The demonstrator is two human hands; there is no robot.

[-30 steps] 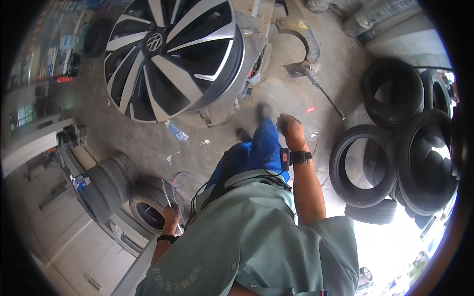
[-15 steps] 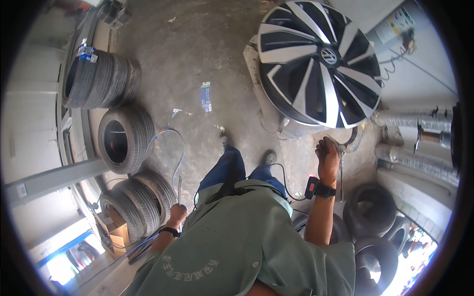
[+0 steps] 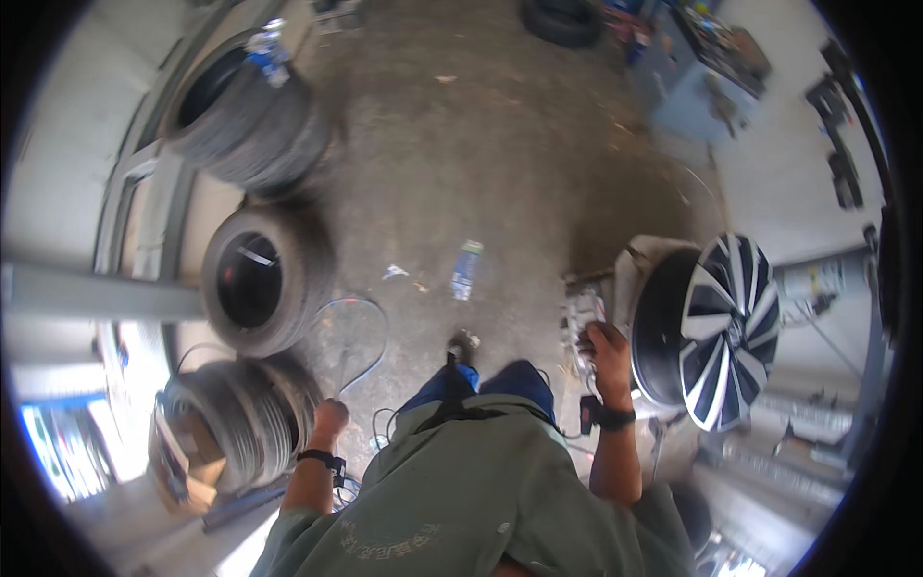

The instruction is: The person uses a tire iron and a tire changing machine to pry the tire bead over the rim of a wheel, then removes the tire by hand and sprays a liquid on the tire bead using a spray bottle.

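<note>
Hanging well apart, left hand (image 3: pixel 330 418) near ribbed rubber tyres (image 3: pixel 252 423), right hand (image 3: pixel 608 361) beside a spoked metal wheel (image 3: pixel 735 332), both curl; I cannot tell their grip.

We can read nothing: white lettering (image 3: pixel 389 546) on the green shirt (image 3: pixel 452 481) and the badge (image 3: pixel 736 331) on the wheel (image 3: pixel 707 327) blur.

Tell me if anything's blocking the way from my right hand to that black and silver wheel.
Nothing visible stands between your right hand and the wheel. The wheel's dark barrel is just to the hand's right, though this view can't settle their difference in height.
</note>
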